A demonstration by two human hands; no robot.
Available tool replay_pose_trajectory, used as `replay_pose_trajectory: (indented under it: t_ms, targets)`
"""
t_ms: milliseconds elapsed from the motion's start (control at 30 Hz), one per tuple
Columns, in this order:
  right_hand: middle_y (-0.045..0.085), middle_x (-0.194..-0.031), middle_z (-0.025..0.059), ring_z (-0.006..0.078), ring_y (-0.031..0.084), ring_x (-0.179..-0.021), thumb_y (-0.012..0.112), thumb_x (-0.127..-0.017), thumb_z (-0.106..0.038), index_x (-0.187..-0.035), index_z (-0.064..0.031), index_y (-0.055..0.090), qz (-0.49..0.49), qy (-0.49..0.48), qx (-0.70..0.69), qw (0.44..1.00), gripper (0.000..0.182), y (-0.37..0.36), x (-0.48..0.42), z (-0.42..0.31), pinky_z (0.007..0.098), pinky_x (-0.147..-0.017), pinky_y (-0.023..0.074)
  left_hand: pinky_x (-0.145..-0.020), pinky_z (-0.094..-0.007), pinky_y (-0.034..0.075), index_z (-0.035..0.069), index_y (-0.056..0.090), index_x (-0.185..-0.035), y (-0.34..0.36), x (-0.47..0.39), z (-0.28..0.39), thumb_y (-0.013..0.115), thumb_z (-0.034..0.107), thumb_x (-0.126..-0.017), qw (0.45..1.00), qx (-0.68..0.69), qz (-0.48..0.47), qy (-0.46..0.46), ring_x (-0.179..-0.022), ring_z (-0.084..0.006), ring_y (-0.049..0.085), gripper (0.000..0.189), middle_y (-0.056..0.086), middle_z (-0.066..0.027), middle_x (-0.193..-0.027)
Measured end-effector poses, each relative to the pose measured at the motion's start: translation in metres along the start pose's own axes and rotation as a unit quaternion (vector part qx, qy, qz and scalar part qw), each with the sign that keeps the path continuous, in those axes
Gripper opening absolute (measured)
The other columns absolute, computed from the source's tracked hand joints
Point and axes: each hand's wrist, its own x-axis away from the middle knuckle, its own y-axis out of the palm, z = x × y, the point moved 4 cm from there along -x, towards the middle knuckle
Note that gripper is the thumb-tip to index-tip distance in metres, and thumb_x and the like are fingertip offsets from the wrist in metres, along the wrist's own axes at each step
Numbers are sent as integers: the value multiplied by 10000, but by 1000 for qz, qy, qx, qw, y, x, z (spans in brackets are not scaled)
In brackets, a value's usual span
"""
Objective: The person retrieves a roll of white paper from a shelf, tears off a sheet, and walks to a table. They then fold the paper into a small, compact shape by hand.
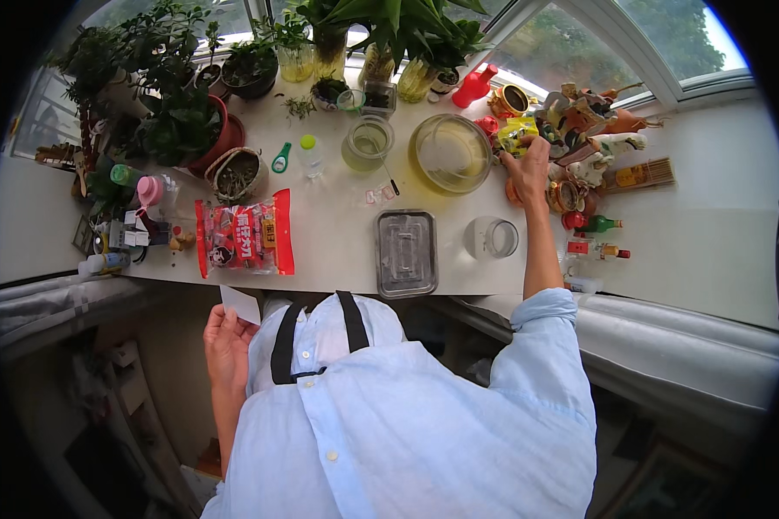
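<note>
My left hand is at the lower left, below the table's front edge, and holds a small white card between thumb and fingers. At the right back of the white table, my right hand has its fingers at a yellow packet; whether they grip it cannot be told. The packet lies among red and gold ornaments. Left of that hand stands a large round glass bowl of yellowish liquid. Nearer the front are a clear glass and a dark rectangular tray.
A red candy bag lies at the front left. Potted plants line the back and left. A glass jar holds liquid and a thin black-handled tool. A plastic bottle stands left of it. Small bottles crowd the right side.
</note>
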Motion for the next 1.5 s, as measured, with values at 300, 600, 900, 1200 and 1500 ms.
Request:
replay_pose_trajectory:
  t_ms: [300, 600, 900, 1200, 1500]
  targets:
    - [502, -1114, 109, 314, 515, -1048, 783, -679, -267, -1078, -85, 490, -7, 23, 25, 999, 528, -5, -1, 2, 456, -835, 403, -782, -319, 530, 106, 523, -991, 6, 5, 0, 587, 167, -930, 1000, 0, -5, 1, -871, -154, 623, 107, 634, -53, -975]
    - [504, -1090, 110, 296, 494, -1064, 778, -683, -271, -1069, -75, 494, -11, 21, 40, 999, 518, -3, -6, -1, 446, -823, 400, -776, -320, 532, 98, 535, -1008, 6, 14, -3, 591, 160, -926, 1000, 6, 6, -5, -858, -158, 624, 117, 638, -59, -968]
    - [502, -1111, 125, 306, 509, -1047, 763, -693, -260, -1078, -62, 502, -7, 11, 34, 999, 506, -5, -11, -2, 440, -852, 403, -781, -324, 531, 99, 530, -1010, -1, 21, -8, 592, 169, -927, 1000, 2, 8, -5, -868, -161, 626, 125, 637, -60, -977]
    - [502, -1080, 120, 313, 501, -1041, 785, -668, -275, -1048, -68, 498, 21, 0, 1, 1000, 519, 3, -5, 0, 451, -834, 414, -774, -320, 537, 96, 532, -1009, 1, 21, -7, 589, 168, -929, 1000, -5, 0, -7, -860, -165, 626, 122, 638, -62, -967]
    - [495, -1074, 126, 312, 509, -1018, 794, -654, -294, -1053, -55, 484, 61, 63, -33, 996, 559, -29, 63, 53, 438, -836, 421, -779, -324, 536, 91, 532, -1013, -6, 18, -11, 594, 167, -925, 1000, -6, -18, -6, -854, -174, 634, 131, 643, -69, -954]
